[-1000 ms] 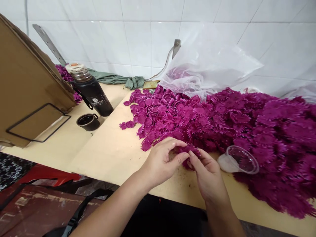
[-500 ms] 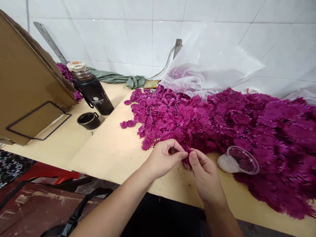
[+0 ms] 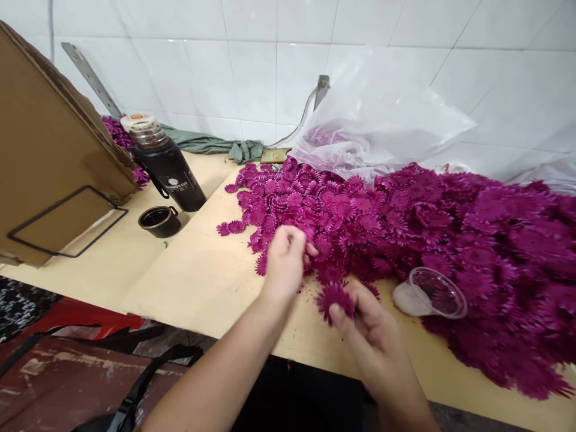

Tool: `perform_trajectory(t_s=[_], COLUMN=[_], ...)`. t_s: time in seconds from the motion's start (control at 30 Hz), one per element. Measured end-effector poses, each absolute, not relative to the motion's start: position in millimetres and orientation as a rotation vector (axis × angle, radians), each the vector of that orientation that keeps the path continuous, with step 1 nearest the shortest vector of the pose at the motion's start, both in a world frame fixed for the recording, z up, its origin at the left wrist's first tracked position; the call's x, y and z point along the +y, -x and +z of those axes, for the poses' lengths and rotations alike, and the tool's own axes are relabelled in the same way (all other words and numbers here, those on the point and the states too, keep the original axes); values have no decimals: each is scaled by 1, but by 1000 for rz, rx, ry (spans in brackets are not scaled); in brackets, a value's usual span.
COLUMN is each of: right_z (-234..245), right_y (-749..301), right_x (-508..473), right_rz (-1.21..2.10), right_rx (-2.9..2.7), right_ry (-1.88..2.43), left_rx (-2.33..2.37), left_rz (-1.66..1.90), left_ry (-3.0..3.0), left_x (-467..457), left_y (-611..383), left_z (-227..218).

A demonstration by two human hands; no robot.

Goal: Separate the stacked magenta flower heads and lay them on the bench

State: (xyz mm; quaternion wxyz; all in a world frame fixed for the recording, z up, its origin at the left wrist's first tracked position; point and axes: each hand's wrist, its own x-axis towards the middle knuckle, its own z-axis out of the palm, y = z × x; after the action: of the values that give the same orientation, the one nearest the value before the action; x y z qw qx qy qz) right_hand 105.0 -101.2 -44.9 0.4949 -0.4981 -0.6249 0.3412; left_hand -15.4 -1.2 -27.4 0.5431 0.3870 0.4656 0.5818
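Note:
Between the thumb and fingers of my right hand [image 3: 371, 333] is a magenta artificial flower [image 3: 335, 302], its fringed petals spread out just above the table. My left hand [image 3: 288, 255] is at the near edge of a big heap of similar magenta flowers [image 3: 360, 207]. Its thumb and fingers are drawn together, and petals show right behind them. Whether those fingers grip a flower I cannot make out. A clear plastic cup [image 3: 432, 294], tipped on its side with something whitish inside, lies against the heap to the right of my right hand.
On the left stand a black bottle [image 3: 173, 174], a small black cup [image 3: 159, 221] and a large cardboard piece [image 3: 54, 144] with a wire frame [image 3: 76, 249]. A clear plastic bag [image 3: 382, 120] lies behind the heap against the tiled wall. The table's front edge runs below my forearms.
My hands have parted. My left hand has moved up and left to the heap, while my right hand has come slightly lower and left with the flower, now fully visible.

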Motion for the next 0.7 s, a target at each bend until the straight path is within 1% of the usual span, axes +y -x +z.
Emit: perform_trajectory(t_s=[0.1, 0.13, 0.27, 0.4, 0.57, 0.7], right_z=[-47, -49, -53, -53, -53, -57], right_y=[-108, -110, -120, -124, -119, -117], right_x=[-117, -119, -110, -97, -87, -79], right_rz=[863, 879, 858, 888, 956, 1051], right_rx=[-1681, -1673, -1433, -1216, -1084, -1046], right_ry=[1141, 1139, 1181, 1204, 1207, 1179], left_rx=[1259, 1278, 1232, 1201, 991, 930], left_rz=[1516, 1514, 1317, 1250, 1211, 1162], left_ry=[-829, -931, -1491, -1855, -1907, -1871], left_x=[16, 18, 10, -8, -28, -41], left_y=[33, 37, 33, 22, 25, 24], left_z=[-22, -22, -27, -37, -32, -25])
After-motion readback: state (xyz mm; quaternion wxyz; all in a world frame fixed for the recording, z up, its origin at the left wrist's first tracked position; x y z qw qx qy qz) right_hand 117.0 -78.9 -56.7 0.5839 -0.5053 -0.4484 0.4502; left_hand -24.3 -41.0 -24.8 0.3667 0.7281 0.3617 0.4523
